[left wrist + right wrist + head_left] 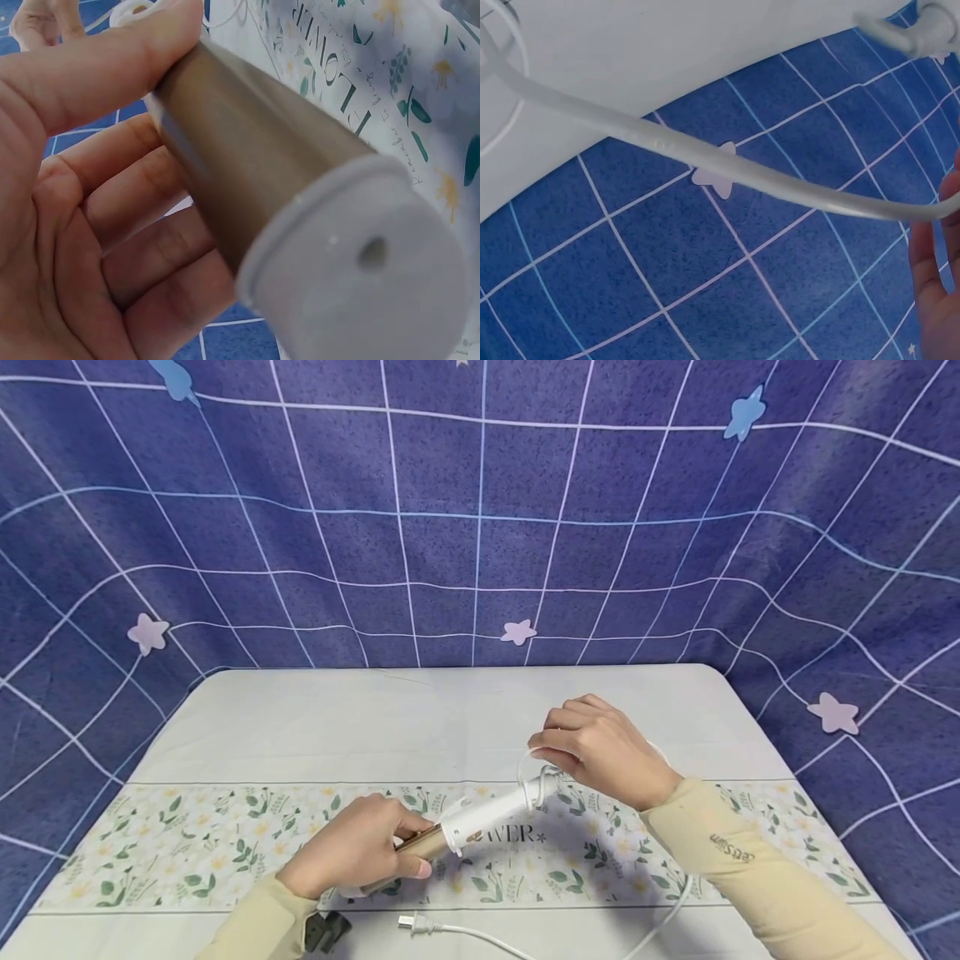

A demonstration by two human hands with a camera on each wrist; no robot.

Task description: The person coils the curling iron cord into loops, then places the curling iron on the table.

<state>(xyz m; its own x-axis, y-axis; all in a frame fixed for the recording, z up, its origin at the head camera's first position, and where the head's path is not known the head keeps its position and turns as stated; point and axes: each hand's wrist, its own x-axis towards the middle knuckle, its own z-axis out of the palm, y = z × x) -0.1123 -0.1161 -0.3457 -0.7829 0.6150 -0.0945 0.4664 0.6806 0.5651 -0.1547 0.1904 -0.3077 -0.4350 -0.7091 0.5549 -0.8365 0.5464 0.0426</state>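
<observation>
My left hand (360, 843) grips the gold barrel of a white-and-gold curling iron (487, 814), which is held tilted above the table. In the left wrist view the thumb lies along the gold barrel (247, 127), whose pale round end cap (337, 262) has a small hole. My right hand (600, 747) pinches the white power cord (780, 184) close to the handle's far end. Some of that cord loops around the handle. From there it runs down onto the table, ending in a two-prong plug (420, 924).
The white table (322, 718) carries a floral printed band (225, 843) with lettering. Behind and beside it hangs a blue gridded curtain (435, 552) with star shapes. A dark wrist-worn device (326, 932) shows at the left sleeve.
</observation>
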